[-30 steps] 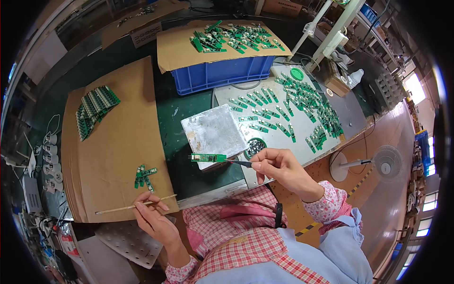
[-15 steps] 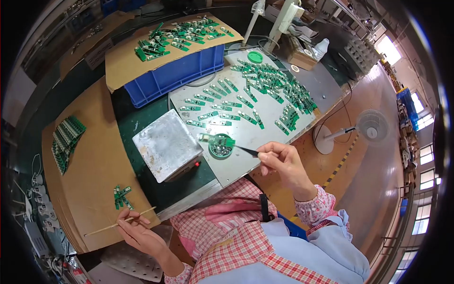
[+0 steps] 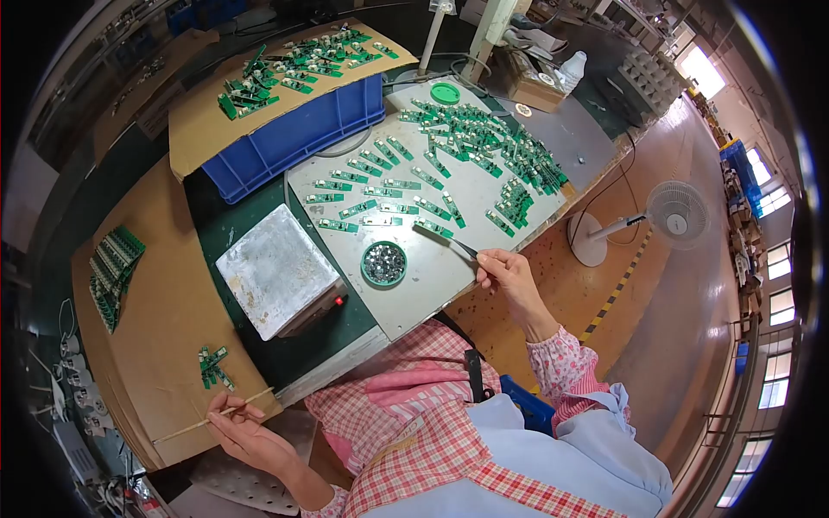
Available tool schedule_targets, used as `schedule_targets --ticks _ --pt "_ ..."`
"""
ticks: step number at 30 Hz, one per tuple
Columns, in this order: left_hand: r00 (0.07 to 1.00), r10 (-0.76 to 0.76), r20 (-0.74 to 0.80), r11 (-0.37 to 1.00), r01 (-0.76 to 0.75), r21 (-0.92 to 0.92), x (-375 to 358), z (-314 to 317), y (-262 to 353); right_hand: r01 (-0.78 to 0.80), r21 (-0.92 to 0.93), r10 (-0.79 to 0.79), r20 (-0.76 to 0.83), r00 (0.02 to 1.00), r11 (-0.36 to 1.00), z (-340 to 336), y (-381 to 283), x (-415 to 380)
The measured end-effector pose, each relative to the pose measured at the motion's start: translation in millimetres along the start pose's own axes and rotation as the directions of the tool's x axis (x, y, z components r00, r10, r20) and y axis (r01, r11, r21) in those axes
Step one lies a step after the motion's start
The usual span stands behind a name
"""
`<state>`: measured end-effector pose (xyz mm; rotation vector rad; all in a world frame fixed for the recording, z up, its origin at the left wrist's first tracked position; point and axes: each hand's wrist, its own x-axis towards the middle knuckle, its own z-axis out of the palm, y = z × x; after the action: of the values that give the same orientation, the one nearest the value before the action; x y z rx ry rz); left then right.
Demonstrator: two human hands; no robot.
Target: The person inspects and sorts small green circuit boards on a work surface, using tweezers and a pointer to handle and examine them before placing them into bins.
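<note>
My right hand (image 3: 509, 276) is closed in a pinch on black tweezers (image 3: 464, 249). Their tips reach over the grey metal sheet (image 3: 414, 298), right at a small green circuit board (image 3: 433, 229) lying there. Left of the tips stands a round green dish (image 3: 383, 263) of small shiny parts. Over the cardboard's near edge, my left hand (image 3: 250, 436) has its fingers closed round a thin pale stick (image 3: 197, 424). Just beyond that hand lies a small crossed pile of green boards (image 3: 213, 367).
A square metal-topped block (image 3: 276, 268) with a red light stands between the cardboard (image 3: 164, 345) and the sheet. Many boards (image 3: 484, 138) cover the sheet's far right. Behind, a blue crate (image 3: 294, 142) carries more boards on cardboard. A fan (image 3: 678, 214) stands at right.
The tweezers, which held a circuit board above the dish, have moved away from me to the laid-out boards; a board now lies at their tips. My left hand keeps the stick. The view has shifted slightly.
</note>
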<state>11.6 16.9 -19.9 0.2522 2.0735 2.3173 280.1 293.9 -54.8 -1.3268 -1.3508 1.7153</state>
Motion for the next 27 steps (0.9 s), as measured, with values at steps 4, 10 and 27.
schedule_targets --ticks 4,10,27 --pt "1.0 -0.014 -0.022 0.999 0.015 0.031 0.8 -9.1 0.3 -0.026 -0.006 0.026 -0.013 1.0 1.0 -1.5 -2.4 3.2" --pt "0.992 0.062 -0.113 0.986 -0.043 0.161 10.7 -25.7 2.2 -0.041 -0.051 0.041 -0.016 0.999 0.998 -5.7 -2.5 5.4" --pt "0.994 -0.072 0.085 0.75 -0.002 0.661 82.7 -53.1 -11.9 -0.081 -0.167 0.077 -0.031 0.997 0.983 -32.8 -2.9 -5.2"
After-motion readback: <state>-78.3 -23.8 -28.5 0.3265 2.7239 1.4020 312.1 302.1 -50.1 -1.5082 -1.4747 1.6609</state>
